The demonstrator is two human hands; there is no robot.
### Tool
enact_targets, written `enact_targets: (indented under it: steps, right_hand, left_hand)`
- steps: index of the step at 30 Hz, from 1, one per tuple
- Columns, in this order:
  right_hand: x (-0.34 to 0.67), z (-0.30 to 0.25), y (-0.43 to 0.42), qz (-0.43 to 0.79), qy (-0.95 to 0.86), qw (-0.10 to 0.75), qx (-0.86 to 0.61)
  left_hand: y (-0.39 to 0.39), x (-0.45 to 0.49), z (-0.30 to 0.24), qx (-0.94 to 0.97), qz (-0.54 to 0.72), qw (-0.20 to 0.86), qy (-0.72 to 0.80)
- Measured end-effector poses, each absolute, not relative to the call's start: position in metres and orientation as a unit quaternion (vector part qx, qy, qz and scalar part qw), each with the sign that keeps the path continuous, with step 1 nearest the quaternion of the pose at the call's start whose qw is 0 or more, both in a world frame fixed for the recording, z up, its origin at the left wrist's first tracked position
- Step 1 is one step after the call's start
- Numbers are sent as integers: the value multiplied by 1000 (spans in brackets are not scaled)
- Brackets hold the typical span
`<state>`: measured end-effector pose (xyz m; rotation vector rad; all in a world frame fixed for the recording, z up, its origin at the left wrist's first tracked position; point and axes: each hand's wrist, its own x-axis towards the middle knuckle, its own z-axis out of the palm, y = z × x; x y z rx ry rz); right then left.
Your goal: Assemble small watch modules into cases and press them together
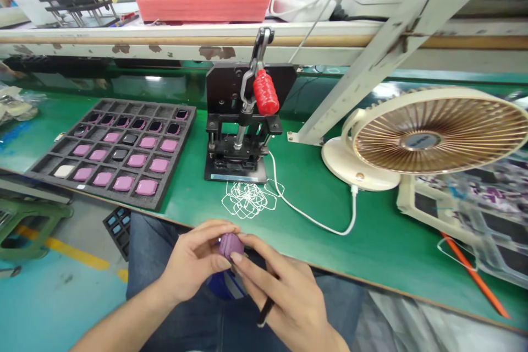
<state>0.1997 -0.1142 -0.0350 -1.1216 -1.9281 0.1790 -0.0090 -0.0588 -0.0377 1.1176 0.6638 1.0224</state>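
Note:
A small purple watch case [231,244] is held on edge above my lap, just off the bench's front edge. My left hand [192,257] pinches it from the left between thumb and fingers. From the other side, the fingers of my right hand [289,291] close on its right edge. A dark, thin stick-like tool [265,312] is tucked among my right fingers; its kind is hard to make out. Beyond my hands, a black toggle press [237,162] with a red handle [266,92] stands on the green bench.
At left, a grey foam tray [163,198] holds several purple and black watch cases. Thin white loops [249,199] lie before the press. A beige fan [421,140] with a white cable [313,223], an orange stick [474,275] and a parts bin [406,203] occupy the right.

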Motion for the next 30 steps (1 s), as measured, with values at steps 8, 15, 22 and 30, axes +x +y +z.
enact_targets:
  steps: [8,15,22,30]
  right_hand:
    - [196,-41,-121,31,-806,385,-448]
    - [182,-58,-122,24,-784,395,-478]
    - [176,-42,-108,129,-697,472,-524]
    - [182,-29,-104,171,-766,428,-447]
  left_hand:
    - [-59,-8,-39,494,462,656,335]
    - [-64,-4,-44,493,467,654,333]
    - [-71,5,-45,370,516,674,377]
    - [-70,5,-39,367,517,707,313]
